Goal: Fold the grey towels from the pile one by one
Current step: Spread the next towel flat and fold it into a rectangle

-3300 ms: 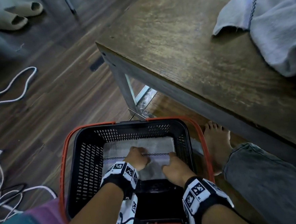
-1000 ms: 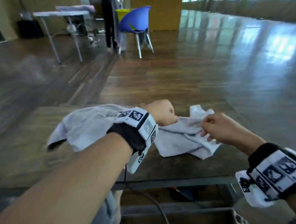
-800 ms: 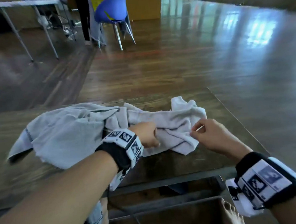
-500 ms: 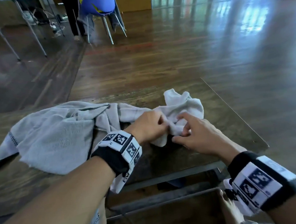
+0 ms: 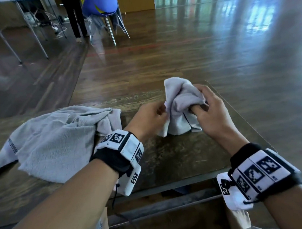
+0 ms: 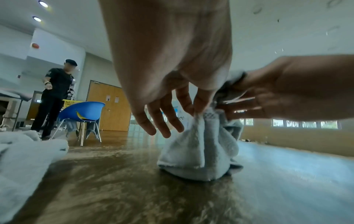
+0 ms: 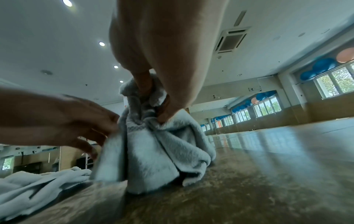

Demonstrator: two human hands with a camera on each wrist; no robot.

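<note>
A bunched grey towel (image 5: 181,110) stands lifted off the dark wooden table (image 5: 176,159), its lower folds still touching the top. My right hand (image 5: 202,107) grips its upper part with curled fingers; the right wrist view shows thumb and fingers dug into the towel (image 7: 153,148). My left hand (image 5: 161,113) pinches an edge of the same towel (image 6: 199,148) between thumb and forefinger, with the other fingers loose. A second grey towel (image 5: 59,140) lies crumpled on the table's left side, apart from both hands.
The table's near edge (image 5: 169,186) runs below my wrists and its right edge lies just beyond my right hand. Past the table stretches shiny wooden floor, with a blue chair (image 5: 101,8) and a standing person (image 6: 55,97) far off at the left.
The head view swung up from a basket on the floor to the table. Both hands separated one towel from the pile and raised it to the right, leaving the other towel at the left.
</note>
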